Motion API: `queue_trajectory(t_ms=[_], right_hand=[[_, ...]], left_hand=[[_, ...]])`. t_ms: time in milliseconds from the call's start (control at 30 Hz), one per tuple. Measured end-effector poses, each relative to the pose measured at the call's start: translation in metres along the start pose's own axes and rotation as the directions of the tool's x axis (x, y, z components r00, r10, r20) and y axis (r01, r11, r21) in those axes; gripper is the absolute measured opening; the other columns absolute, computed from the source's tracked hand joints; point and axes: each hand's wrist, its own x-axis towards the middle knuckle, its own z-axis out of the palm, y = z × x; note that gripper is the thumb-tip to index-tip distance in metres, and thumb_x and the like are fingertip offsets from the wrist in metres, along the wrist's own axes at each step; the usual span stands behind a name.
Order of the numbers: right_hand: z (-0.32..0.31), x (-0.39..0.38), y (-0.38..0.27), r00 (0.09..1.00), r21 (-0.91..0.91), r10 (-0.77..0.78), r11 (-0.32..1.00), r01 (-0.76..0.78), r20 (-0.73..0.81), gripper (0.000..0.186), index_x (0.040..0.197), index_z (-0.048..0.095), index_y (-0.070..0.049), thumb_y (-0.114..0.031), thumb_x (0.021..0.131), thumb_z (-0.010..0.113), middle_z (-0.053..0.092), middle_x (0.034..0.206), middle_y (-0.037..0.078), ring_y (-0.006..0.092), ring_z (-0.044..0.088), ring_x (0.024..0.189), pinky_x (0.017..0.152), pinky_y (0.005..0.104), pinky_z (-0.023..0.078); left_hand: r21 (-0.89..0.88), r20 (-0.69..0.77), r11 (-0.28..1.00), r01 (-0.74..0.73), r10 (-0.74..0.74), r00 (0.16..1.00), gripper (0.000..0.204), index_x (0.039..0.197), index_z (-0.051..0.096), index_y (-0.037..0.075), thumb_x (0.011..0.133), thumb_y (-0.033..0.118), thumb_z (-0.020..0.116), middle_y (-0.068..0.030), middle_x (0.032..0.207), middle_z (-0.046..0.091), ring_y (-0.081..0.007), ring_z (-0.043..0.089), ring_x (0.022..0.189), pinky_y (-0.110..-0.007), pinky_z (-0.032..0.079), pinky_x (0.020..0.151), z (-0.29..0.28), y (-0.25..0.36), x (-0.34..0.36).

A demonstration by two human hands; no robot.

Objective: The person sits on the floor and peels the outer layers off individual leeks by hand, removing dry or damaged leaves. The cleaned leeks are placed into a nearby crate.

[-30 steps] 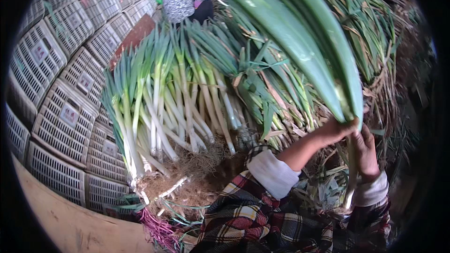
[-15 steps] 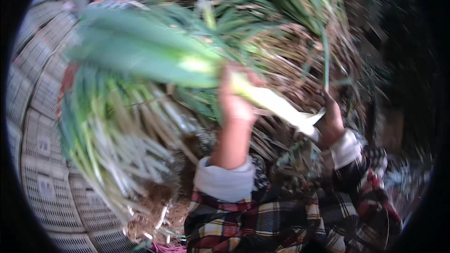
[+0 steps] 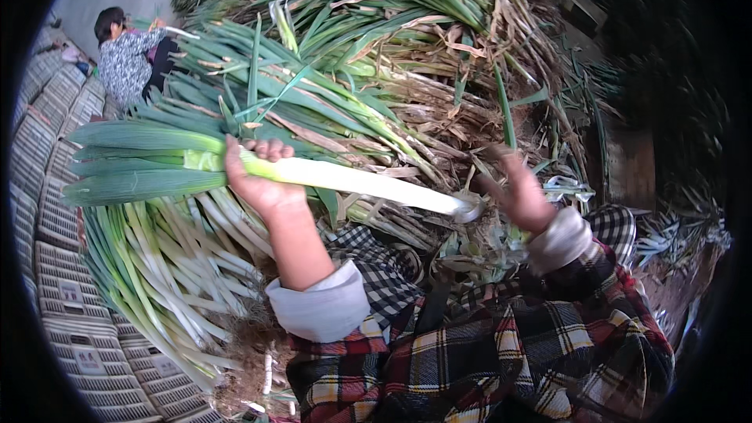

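Note:
My left hand (image 3: 266, 180) is wrapped round a leek (image 3: 352, 181) where its green leaves meet the stem. The leek lies nearly level, its leaf fan to the left and its clean white shank and root end to the right. Just beyond the root end is my right hand (image 3: 520, 194), slightly blurred, fingers apart and nothing visible in it. Below and left of the leek lies a heap of leeks with white stems (image 3: 188, 254). Behind it spreads a large pile of leeks with dry, brownish outer leaves (image 3: 439, 98).
Stacked slatted plastic crates (image 3: 74, 290) line the left side. At the far left another person (image 3: 125, 59) in a patterned top bends over beside the pile. Stripped leaf scraps (image 3: 486, 254) lie by my lap, and more litter (image 3: 681, 235) is at the right.
My left hand and the leek have moved left, and the leek is more level. My right hand has come away from the root end, its fingers now apart. The view has shifted.

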Motion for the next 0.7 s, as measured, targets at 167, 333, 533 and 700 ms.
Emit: queue_trajectory(t_ms=[167, 333, 533, 700], right_hand=[[0.042, 0.028, -0.091, 0.979, -0.068, -0.190, 0.978, 0.195, 0.076, 0.053, 0.111, 0.037, 0.001, -0.033, 0.075, 0.058, 0.052, 0.089, 0.021, 0.0322, 0.055, 0.075, 0.064, 0.0379, 0.046], [0.037, 0.026, -0.080, 0.909, 0.439, -0.118, 0.895, -0.076, 0.399, 0.046, 0.097, 0.042, 0.003, -0.037, 0.079, 0.054, 0.051, 0.061, 0.017, 0.0318, 0.054, 0.055, 0.052, 0.0362, 0.045], [0.026, 0.019, -0.078, 0.711, 0.670, -0.061, 0.397, -0.627, 0.701, 0.051, 0.115, 0.043, -0.004, -0.045, 0.086, 0.035, 0.049, 0.055, 0.001, 0.0075, 0.044, 0.047, 0.044, 0.0205, 0.035], [0.027, 0.023, -0.068, 0.954, 0.619, -0.209, 0.785, 0.033, 0.214, 0.038, 0.114, 0.043, 0.000, -0.028, 0.088, 0.039, 0.055, 0.079, 0.019, 0.0297, 0.054, 0.063, 0.059, 0.0370, 0.045]], left_hand=[[-0.054, 0.049, 0.997, 0.051, -0.049, 0.998, 0.028, 0.065, 0.041, 0.013, 0.074, 0.033, 0.057, 0.0042, 0.050, 0.036, -0.0076, 0.032, 0.042, -0.021, 0.026, 0.042, 0.021, -0.032, -0.022], [0.061, 0.146, 0.993, 0.105, -0.112, 0.983, 0.022, 0.069, 0.045, 0.011, 0.076, 0.028, 0.055, 0.0025, 0.054, 0.036, -0.0081, 0.030, 0.045, -0.021, 0.025, 0.040, 0.029, -0.036, -0.043], [-0.046, 0.386, 0.962, 0.270, -0.233, 0.893, 0.019, 0.070, 0.045, 0.007, 0.082, 0.022, 0.047, 0.0006, 0.054, 0.036, -0.0076, 0.031, 0.046, -0.020, 0.027, 0.039, 0.022, -0.031, -0.038], [0.066, 0.398, 0.985, 0.158, -0.171, 0.901, 0.019, 0.070, 0.044, 0.008, 0.083, 0.022, 0.045, 0.0008, 0.055, 0.036, -0.0077, 0.032, 0.046, -0.020, 0.029, 0.039, 0.031, -0.038, -0.046]])
